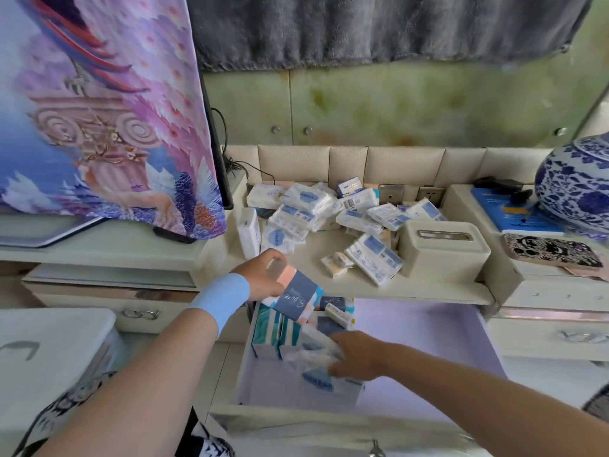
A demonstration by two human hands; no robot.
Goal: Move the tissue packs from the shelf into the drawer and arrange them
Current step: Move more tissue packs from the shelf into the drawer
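Observation:
Several white-and-blue tissue packs (333,212) lie in a loose heap on the cream shelf (395,285). Below it the drawer (428,344) stands pulled out, with a pale lilac floor. My left hand (263,275) grips a navy, peach and white tissue pack (295,296) over the drawer's back left corner. Striped teal packs (275,334) stand upright at the drawer's left side. My right hand (357,356) holds a white-and-blue pack (324,367) low inside the drawer, beside the standing ones.
A cream tissue box (443,249) sits on the shelf to the right of the heap. A blue-and-white porcelain jar (576,183) and a patterned phone (553,252) are further right. A cloth-covered television (99,110) stands at the left.

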